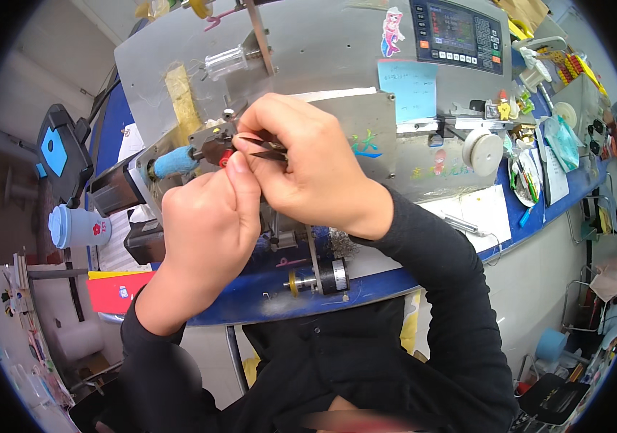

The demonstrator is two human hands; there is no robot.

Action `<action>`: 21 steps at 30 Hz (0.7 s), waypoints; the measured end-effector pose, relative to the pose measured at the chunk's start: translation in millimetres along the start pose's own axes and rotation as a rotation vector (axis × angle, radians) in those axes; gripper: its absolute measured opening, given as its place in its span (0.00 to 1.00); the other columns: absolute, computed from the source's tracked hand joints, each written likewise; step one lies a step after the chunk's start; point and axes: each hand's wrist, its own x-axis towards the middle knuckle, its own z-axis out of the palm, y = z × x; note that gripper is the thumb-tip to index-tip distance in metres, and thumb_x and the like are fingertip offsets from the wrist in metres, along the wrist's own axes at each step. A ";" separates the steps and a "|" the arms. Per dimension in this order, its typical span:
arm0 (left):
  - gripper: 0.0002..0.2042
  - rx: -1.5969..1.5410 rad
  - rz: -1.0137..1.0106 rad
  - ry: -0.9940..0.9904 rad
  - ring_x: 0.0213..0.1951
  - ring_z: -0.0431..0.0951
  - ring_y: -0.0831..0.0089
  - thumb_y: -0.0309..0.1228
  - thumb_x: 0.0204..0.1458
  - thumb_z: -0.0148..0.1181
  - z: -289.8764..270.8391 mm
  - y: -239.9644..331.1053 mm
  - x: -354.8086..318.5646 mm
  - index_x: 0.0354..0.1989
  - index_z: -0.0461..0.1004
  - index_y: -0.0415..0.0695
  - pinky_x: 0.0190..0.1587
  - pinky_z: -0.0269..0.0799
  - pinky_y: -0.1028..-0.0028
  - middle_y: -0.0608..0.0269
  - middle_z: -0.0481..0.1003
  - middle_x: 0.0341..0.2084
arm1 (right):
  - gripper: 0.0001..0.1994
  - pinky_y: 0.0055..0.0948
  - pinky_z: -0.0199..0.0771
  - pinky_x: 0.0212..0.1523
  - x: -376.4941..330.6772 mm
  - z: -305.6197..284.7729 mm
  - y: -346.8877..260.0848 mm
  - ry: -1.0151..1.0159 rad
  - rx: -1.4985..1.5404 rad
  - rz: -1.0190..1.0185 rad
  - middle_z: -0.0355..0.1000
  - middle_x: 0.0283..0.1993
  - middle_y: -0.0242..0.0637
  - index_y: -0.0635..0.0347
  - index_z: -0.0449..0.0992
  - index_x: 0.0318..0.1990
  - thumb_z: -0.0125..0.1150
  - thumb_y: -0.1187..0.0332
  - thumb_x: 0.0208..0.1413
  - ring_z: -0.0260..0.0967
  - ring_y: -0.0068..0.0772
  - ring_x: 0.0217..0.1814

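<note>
Both my hands meet at the metal head of a bench machine (215, 141), just left of the middle. My right hand (316, 155) is closed around dark, slim-armed tweezers (271, 153), whose tips are hidden by my fingers. Just below it, my left hand (211, 216) is in a pinch, its thumb against the right hand's fingers. Whatever lies in that pinch is too small or too covered to make out. A small red round part (225, 157) shows beside the left thumb. Left of it is a blue fuzzy-wrapped roller (175, 163) on the machine's shaft.
At the left stand a lidded blue cup (77, 226) and a dark motor (117, 191). A red folder (117, 291) lies by my left forearm. The control panel (460, 32) is at the back right, a white spool (482, 153) below it. A cylindrical knob (334, 276) sits near the blue table edge.
</note>
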 end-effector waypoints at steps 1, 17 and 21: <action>0.17 -0.050 -0.074 -0.032 0.16 0.72 0.51 0.29 0.65 0.54 -3.4 3.9 -0.7 0.20 0.69 0.39 0.21 0.65 0.58 0.50 0.69 0.13 | 0.06 0.35 0.69 0.34 -0.5 0.4 0.3 0.003 0.011 0.002 0.70 0.30 0.43 0.63 0.72 0.33 0.62 0.79 0.47 0.68 0.46 0.32; 0.27 0.220 0.188 0.133 0.61 0.73 0.53 0.11 0.51 0.43 -40.2 -55.8 119.5 0.57 0.77 0.46 0.64 0.65 0.62 0.55 0.75 0.57 | 0.08 0.37 0.66 0.35 -1.4 2.4 -2.0 -0.008 -0.051 -0.015 0.68 0.30 0.43 0.62 0.69 0.33 0.58 0.82 0.44 0.66 0.49 0.33; 0.25 0.389 0.278 0.196 0.60 0.72 0.49 0.10 0.45 0.46 -45.1 -41.3 89.1 0.52 0.77 0.37 0.65 0.64 0.60 0.47 0.77 0.51 | 0.11 0.39 0.66 0.35 -5.7 -6.9 -5.8 -0.076 -0.203 -0.075 0.66 0.31 0.42 0.62 0.68 0.33 0.58 0.83 0.41 0.65 0.50 0.34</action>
